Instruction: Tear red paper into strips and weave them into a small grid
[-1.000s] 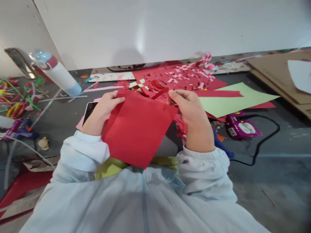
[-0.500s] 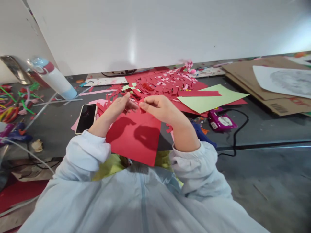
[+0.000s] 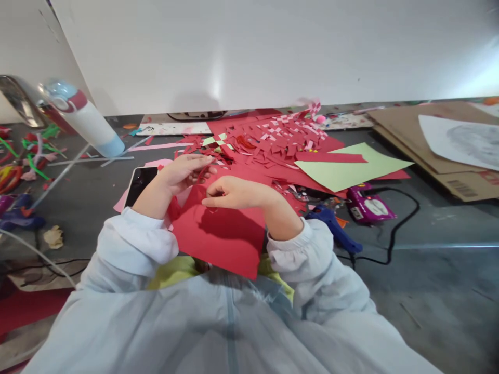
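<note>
My left hand (image 3: 181,174) is over the far left part of a red paper sheet (image 3: 222,236), its fingers curled towards the thumb. A small piece of red paper (image 3: 201,172) shows between these fingers, hard to tell from the red behind. Close beside it on the right, my right hand (image 3: 237,193) has thumb and forefinger pressed together and the other fingers folded in. Whatever this pinch holds is too small to make out. The sheet sticks out over the table's near edge towards my lap. A phone (image 3: 140,182) lies partly under my left forearm.
Red and pink paper scraps (image 3: 268,137) cover the table's back middle. Right of them lie a pale green sheet (image 3: 346,169), a purple box (image 3: 368,205) with a black cord, a blue glue gun (image 3: 335,228) and cardboard (image 3: 421,145). A bottle (image 3: 88,122) stands at left.
My right hand has moved left and nearer to me; the red piece in its pinch no longer shows clearly. My left hand has shifted slightly left, its fingers more curled. The view has turned a little.
</note>
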`<state>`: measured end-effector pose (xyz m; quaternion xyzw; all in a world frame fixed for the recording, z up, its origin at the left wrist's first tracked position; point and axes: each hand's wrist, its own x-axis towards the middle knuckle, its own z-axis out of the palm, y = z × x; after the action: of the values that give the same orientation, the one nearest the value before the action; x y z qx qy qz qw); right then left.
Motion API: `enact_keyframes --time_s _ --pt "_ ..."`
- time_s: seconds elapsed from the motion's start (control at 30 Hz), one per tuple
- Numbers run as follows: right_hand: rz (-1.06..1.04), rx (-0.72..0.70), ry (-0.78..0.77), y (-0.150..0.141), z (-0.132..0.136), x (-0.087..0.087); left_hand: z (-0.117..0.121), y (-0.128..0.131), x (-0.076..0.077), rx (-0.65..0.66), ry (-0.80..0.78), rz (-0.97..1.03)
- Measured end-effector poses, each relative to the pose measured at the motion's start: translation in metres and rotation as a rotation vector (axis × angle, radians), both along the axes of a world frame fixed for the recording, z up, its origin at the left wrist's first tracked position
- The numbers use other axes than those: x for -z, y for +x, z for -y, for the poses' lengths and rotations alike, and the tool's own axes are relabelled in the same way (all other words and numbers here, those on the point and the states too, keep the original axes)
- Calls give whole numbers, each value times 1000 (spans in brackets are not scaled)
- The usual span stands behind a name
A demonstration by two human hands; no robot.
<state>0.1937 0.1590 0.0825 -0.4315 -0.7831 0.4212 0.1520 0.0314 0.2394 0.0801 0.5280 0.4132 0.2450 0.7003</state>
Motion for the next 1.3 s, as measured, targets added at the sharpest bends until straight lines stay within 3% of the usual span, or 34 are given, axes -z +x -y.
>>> enact_keyframes --time_s 0.2,0.47,0.63,0.83,0.93,1.1,1.3 --pt "-77 -117 -143 2 -21 12 -19 -9 6 -202 73 96" --pt "-335 20 -169 15 -26 39 -31 -14 33 -438 369 -103" --pt "-630 282 -132 8 -23 44 -26 -10 40 -444 394 -137" --pt "-757 579 -212 4 -25 45 -25 -10 48 -444 438 -147" --pt "-815 577 -186 7 -25 46 -25 -11 49 -446 447 -168" --pt "-739 432 22 6 -25 51 -21 -10 46 -389 431 -194" --pt "-696 513 31 0 -26 48 -15 -10 45 -295 498 -233"
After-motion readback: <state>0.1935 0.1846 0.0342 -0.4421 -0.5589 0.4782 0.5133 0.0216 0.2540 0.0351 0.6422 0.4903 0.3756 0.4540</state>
